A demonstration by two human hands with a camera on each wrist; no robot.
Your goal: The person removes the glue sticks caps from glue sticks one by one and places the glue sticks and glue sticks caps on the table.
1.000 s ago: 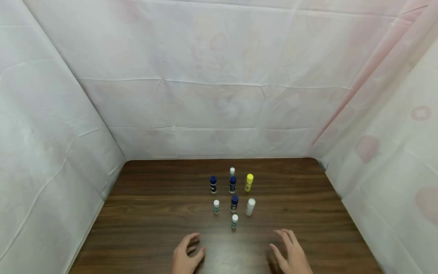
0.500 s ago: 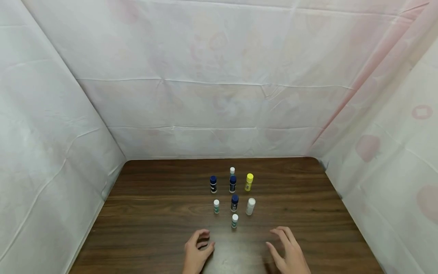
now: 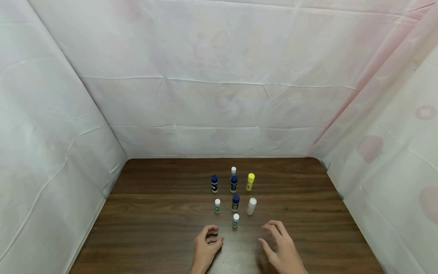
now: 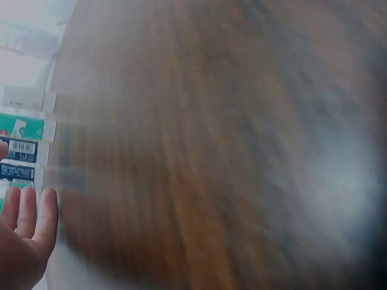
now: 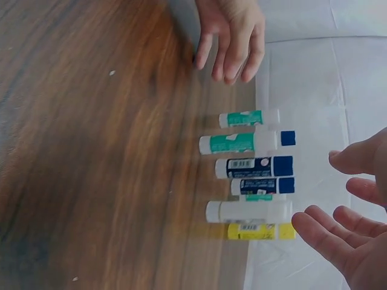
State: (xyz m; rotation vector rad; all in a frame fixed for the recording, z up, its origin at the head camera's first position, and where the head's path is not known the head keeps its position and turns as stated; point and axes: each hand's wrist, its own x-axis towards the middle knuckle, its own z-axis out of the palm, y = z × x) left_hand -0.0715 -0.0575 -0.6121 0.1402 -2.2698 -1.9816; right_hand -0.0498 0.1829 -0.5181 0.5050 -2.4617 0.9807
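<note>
The dark wood-grain table (image 3: 154, 224) meets its far edge just below the middle of the frame, and its sides slant away to the lower left and lower right. Pale sheeting (image 3: 205, 106) walls it in behind and on both flanks. There's plenty of elbow room: wood spreads wide on either side of the glue sticks, with a narrower strip behind them.

I count eight sticks, all upright, grouped low in the frame, a little right of centre. Three have navy caps: the left navy stick (image 3: 214, 183), the back navy stick (image 3: 234, 184) and the front navy stick (image 3: 235, 203). Three wear white caps over green labels: the nearest green-labelled stick (image 3: 235, 220), the left green-labelled stick (image 3: 217, 206) and the rear green-labelled stick (image 3: 234, 170), partly hidden by a navy one. One yellow stick (image 3: 250, 182) and one all-white stick (image 3: 251, 206) stand on the group's right.

Both hands are at the bottom of the frame, holding nothing. The left hand (image 3: 207, 245), left of the nearest stick and below it, has fingers loosely bent and the thumb apart. The right hand (image 3: 280, 245), lower right, is spread a bit wider, thumb and fingers well separated. Neither touches a stick.
</note>
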